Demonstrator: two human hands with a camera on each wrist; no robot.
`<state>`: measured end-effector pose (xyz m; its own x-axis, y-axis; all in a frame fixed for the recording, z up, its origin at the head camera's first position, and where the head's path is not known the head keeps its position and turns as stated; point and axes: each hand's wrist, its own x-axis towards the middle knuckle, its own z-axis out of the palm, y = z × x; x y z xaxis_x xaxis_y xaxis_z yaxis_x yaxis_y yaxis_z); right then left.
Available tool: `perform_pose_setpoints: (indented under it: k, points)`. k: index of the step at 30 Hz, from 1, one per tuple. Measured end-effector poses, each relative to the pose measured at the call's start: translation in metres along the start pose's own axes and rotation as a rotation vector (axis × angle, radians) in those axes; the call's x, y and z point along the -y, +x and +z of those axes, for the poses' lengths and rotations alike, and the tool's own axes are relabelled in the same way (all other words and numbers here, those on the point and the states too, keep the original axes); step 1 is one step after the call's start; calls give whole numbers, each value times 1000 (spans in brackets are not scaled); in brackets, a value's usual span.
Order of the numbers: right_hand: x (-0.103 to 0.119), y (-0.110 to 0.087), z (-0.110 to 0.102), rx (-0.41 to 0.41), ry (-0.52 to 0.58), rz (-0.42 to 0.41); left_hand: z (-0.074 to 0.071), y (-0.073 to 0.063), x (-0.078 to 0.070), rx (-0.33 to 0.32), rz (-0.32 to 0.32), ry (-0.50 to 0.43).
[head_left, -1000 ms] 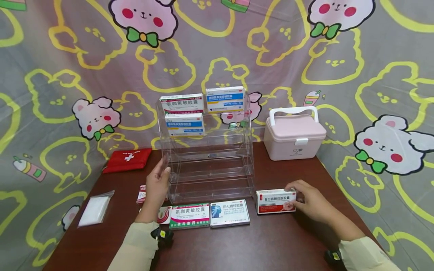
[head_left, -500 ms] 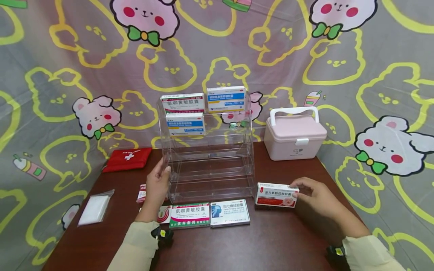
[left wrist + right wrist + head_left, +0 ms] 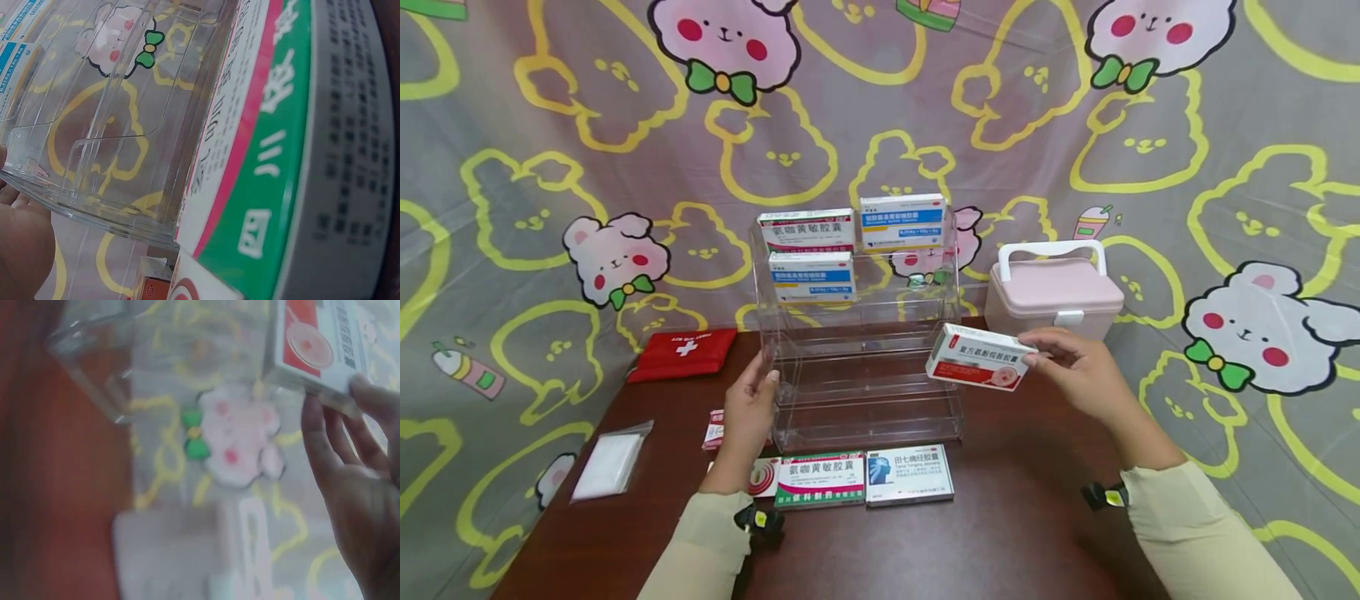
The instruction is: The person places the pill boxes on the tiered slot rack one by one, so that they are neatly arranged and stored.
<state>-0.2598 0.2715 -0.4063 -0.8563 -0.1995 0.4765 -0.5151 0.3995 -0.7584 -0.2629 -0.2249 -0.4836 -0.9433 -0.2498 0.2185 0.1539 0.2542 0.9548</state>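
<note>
My right hand (image 3: 1075, 367) pinches the right end of a white and red medicine box (image 3: 979, 360), holding it tilted in the air before the right side of a clear tiered display rack (image 3: 867, 388). In the right wrist view, thumb and fingers hold the end of that box (image 3: 310, 353). My left hand (image 3: 751, 412) grips the left side edge of the rack. Upper tiers carry a white and pink box (image 3: 808, 231), a blue and white box (image 3: 901, 222) and another blue and white box (image 3: 812, 277) below.
On the table before the rack lie a green and white box (image 3: 820, 479), a white-blue box (image 3: 909, 475) and partly hidden red-white boxes (image 3: 765, 477). A red first aid pouch (image 3: 681, 354) and plastic-wrapped white packet (image 3: 610, 463) are left. A pink case (image 3: 1060, 287) stands back right.
My right hand has lifted the white and red medicine box from the table, up and leftward to the rack's right side. The left hand stays on the rack.
</note>
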Motion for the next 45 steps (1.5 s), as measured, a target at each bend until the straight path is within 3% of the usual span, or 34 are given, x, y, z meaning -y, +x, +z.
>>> perform_pose_setpoints:
  k: [9,17,22,30,34,39,45]
  points:
    - [41,71,20,-99,170,-84,1,0,-2,-10,-17,16]
    - [67,128,38,-164,247,-129,3,3,2,-38,43,34]
    - [77,150,45,-173,109,-150,3,2,0,-36,41,36]
    - [76,162,50,-177,-80,-178,4,1,1,-23,29,9]
    - [72,164,53,-147,-146,-229,5,1,1,-35,41,-27]
    - [74,166,57,-104,-189,-284,4,1,2,-37,40,-10]
    - [79,168,59,-30,-416,-326,1,-1,1,-23,16,32]
